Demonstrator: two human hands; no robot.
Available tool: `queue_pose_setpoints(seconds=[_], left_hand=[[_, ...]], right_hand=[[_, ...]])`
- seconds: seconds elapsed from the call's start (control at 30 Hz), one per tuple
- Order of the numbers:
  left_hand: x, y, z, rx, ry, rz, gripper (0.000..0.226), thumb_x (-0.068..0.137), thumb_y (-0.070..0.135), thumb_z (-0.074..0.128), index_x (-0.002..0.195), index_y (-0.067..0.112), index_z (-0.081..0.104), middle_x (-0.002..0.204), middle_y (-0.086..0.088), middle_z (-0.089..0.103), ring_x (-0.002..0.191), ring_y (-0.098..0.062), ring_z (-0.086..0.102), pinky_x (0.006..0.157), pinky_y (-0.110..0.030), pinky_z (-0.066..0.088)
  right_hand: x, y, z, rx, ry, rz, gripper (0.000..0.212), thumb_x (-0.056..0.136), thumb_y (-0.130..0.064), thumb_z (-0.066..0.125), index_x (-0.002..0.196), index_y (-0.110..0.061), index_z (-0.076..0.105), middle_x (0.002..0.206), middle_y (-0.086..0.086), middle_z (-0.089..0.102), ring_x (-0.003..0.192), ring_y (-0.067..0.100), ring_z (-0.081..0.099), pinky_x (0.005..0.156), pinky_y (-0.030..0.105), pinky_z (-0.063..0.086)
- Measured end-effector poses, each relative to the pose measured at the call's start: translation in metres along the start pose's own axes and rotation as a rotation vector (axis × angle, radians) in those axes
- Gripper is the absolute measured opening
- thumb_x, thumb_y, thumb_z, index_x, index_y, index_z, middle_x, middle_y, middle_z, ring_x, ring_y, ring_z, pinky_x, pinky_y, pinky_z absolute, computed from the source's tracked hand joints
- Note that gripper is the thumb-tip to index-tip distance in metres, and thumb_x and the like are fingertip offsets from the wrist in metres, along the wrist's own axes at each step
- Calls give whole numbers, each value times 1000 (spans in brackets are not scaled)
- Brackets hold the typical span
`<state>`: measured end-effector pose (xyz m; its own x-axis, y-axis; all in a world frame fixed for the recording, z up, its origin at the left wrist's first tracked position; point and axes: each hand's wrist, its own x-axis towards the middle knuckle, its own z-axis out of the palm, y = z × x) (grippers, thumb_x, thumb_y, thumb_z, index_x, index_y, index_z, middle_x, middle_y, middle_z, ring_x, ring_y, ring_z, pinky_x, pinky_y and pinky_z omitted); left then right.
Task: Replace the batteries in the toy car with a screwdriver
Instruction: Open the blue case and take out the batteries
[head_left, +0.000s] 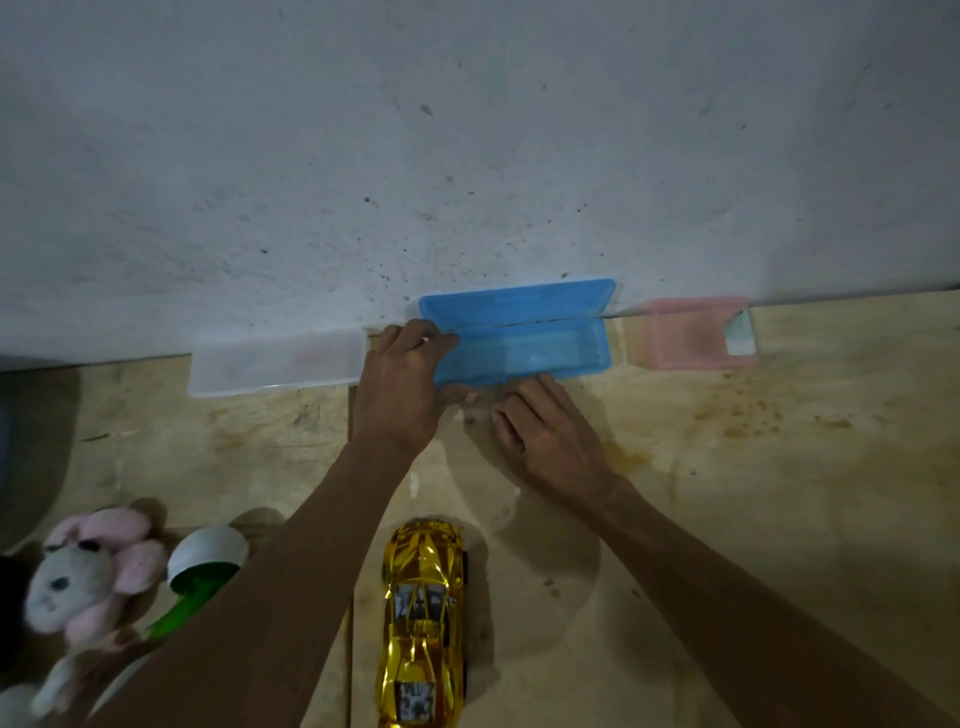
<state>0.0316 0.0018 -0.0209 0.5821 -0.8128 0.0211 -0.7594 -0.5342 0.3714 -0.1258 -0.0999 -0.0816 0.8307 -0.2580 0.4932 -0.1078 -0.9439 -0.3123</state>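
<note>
Nearest the camera, the gold toy car (423, 623) lies on the tabletop (727, 493), its tail cut off by the frame edge. Beyond, the left hand (400, 395) grips the open blue box (519, 338) by its end; the right hand (545, 431) touches its front, fingers (511, 397) partly hidden. Box contents are unclear.
</note>
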Motion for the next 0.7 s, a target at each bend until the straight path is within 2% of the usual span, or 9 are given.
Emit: queue_pose_setpoints(seconds=[0.1, 0.27, 0.47, 0.7], left_hand=[[0, 0, 0, 6, -3, 0, 66, 69, 35, 89, 126, 10, 68, 122, -10, 63, 110, -34, 55, 91, -48, 51], [0, 0, 0, 17, -16, 4, 64, 70, 35, 88, 126, 11, 68, 122, -9, 63, 111, -33, 55, 91, -47, 51], [0, 0, -1, 32, -12, 6, 63, 71, 36, 87, 126, 11, 68, 122, -8, 63, 111, -32, 55, 92, -48, 51], [-2, -3, 0, 46, 8, 25, 55, 74, 36, 86, 120, 11, 71, 123, -10, 65, 111, -34, 57, 90, -50, 52]], right_hand=[[2, -3, -3, 22, 11, -54, 22, 98, -13, 62, 82, -1, 69, 81, 13, 65, 79, 28, 58, 78, 41, 52], [4, -2, -6, 109, -8, -88, 17, 99, -12, 62, 90, -1, 71, 87, 13, 67, 78, 31, 61, 75, 42, 52], [4, -3, -7, 136, 4, -40, 17, 98, -14, 63, 94, -1, 73, 94, 13, 69, 82, 30, 63, 77, 40, 53], [2, -3, -22, 143, 68, 80, 18, 93, -17, 70, 89, 0, 72, 94, 14, 66, 87, 29, 62, 81, 39, 51]])
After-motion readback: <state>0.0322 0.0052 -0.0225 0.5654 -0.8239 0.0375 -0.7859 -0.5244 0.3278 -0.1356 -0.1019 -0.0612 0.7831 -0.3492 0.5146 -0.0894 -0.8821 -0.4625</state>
